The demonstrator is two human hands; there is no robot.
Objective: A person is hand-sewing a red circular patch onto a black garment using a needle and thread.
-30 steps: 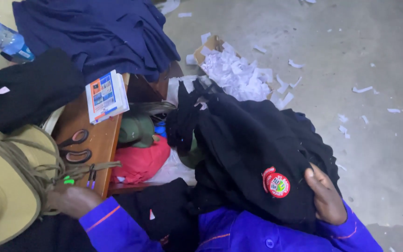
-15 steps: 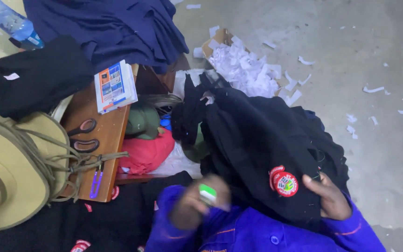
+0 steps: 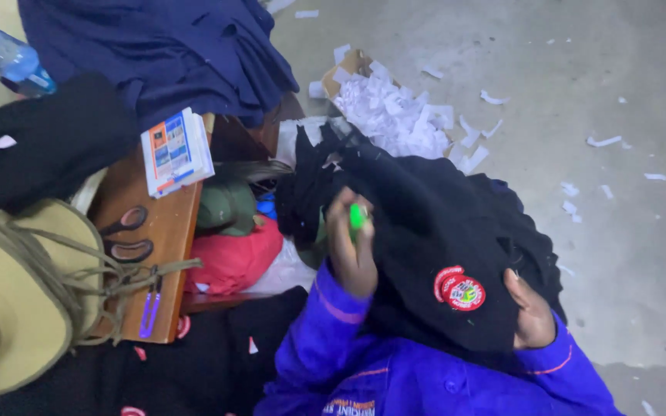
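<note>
Garment (image 3: pixel 433 231), black with a round red patch (image 3: pixel 460 291), lies draped over the lap; left hand (image 3: pixel 351 246) is closed round a small green tool (image 3: pixel 357 217) above it, right hand (image 3: pixel 532 312) grips its edge. Paper scraps (image 3: pixel 395 115) lie just behind; scissors (image 3: pixel 129 235), booklet (image 3: pixel 176 152) and straw hat (image 3: pixel 9 300) crowd the wooden board (image 3: pixel 167 231) to the left.

Both arms, in bright blue sleeves, reach forward from the bottom of the view. The left hand (image 3: pixel 351 245) is raised near the middle, its back toward the camera, fingers curled shut in a grip around something small and green. The right hand (image 3: pixel 532 311) lies lower on the right, fingers bent and pressed into dark cloth, the thumb side showing.
</note>
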